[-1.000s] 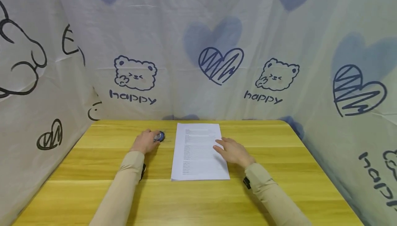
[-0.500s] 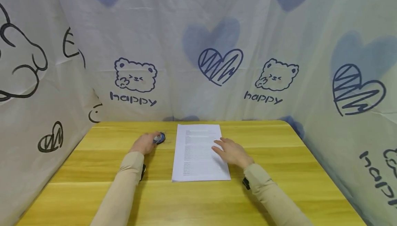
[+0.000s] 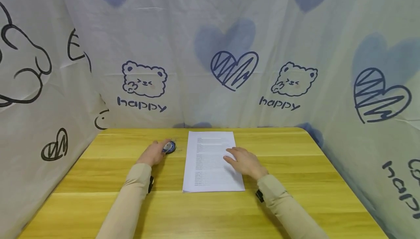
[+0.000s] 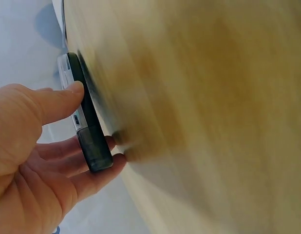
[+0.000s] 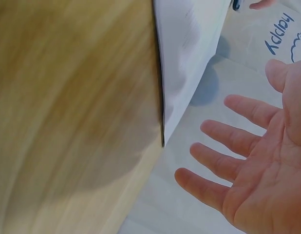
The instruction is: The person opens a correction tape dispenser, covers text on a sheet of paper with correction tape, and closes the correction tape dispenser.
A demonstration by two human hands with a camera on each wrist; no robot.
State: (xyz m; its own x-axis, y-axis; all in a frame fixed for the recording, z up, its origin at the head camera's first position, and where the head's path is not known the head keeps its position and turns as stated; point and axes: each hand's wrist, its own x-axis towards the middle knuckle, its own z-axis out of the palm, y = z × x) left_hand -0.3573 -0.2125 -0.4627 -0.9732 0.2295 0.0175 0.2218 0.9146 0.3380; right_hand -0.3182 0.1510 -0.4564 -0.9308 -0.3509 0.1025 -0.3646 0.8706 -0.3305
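Note:
To the left of the paper, my left hand (image 3: pixel 153 153) holds a flat, round blue correction tape (image 3: pixel 169 147) with clear parts. In the left wrist view the thumb lies on the clear face of the correction tape (image 4: pixel 89 117), and the fingers reach behind its dark side, fingertips right at the table. A white stack of printed paper (image 3: pixel 210 180) lies in the middle. My right hand (image 3: pixel 247 162) hovers over its right edge, fingers spread and holding nothing. The right wrist view shows that palm with loosely extended fingers beside the paper (image 5: pixel 184 63).
Both hands are over a yellow wood-grain table (image 3: pixel 203 217). A white cloth (image 3: pixel 193 96) printed with hearts and bear drawings hangs behind the table and along both sides. Dark wrist straps (image 3: pixel 260 196) show under the sleeves.
The left hand's fingers have shifted slightly on the correction tape, so more of its round face shows. The right hand and the paper have hardly moved.

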